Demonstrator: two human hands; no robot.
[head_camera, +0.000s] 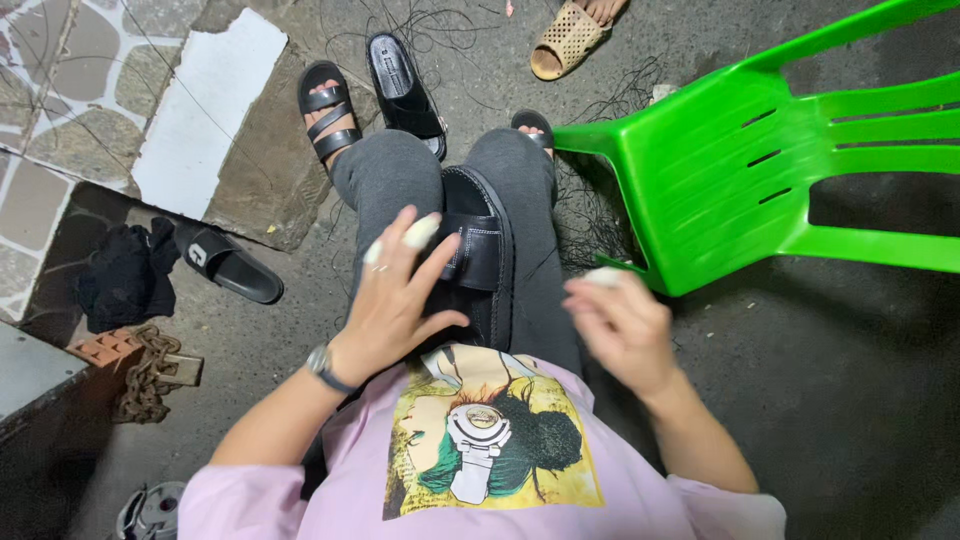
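Observation:
A black slide sandal (482, 250) lies between my knees on my lap, sole edge toward the right. My left hand (398, 295) rests on its left side and strap, fingers spread, two fingertips wrapped in white tape. My right hand (622, 320) hovers blurred to the right of the sandal, fingers pinched together around something small and pale that I cannot make out.
A green plastic chair (760, 160) lies tipped on the right. Loose black sandals lie on the ground: one (228, 262) at left, another (405, 92) ahead. Black threads (600, 215) litter the floor. Another person's foot in a tan sandal (568, 38) is at top. A chain and brick (135, 365) sit at left.

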